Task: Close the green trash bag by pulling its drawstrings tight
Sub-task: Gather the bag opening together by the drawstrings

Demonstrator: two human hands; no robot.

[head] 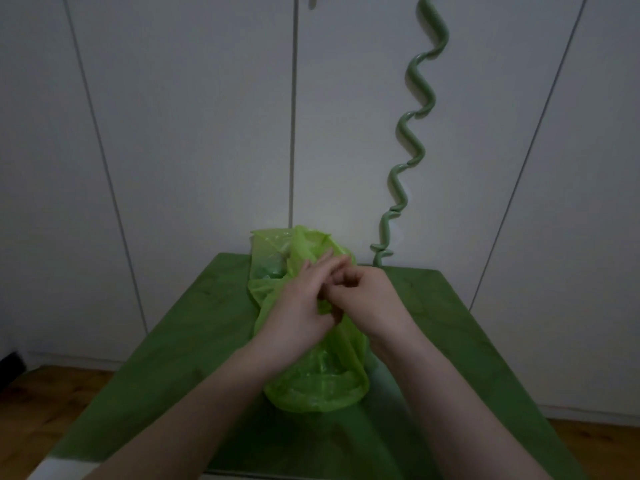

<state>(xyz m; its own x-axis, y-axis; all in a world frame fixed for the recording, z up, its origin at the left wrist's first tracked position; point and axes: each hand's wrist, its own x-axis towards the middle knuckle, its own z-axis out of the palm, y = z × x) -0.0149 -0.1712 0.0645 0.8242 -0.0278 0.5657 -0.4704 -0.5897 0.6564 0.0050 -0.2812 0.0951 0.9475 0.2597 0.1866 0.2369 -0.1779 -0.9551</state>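
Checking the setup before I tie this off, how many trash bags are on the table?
1: the green trash bag lies mid-table, under both hands.

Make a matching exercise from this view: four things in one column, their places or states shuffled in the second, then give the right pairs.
Column one:
1. green trash bag
2. left hand
3. spiral green rod
4. green table

Column two:
A. leans up against the white cabinet
B. lies on the table, mouth toward the cabinet
C. carries the bag
D. pinches the bag's plastic beside the right hand

Pairs: 1-B, 2-D, 3-A, 4-C
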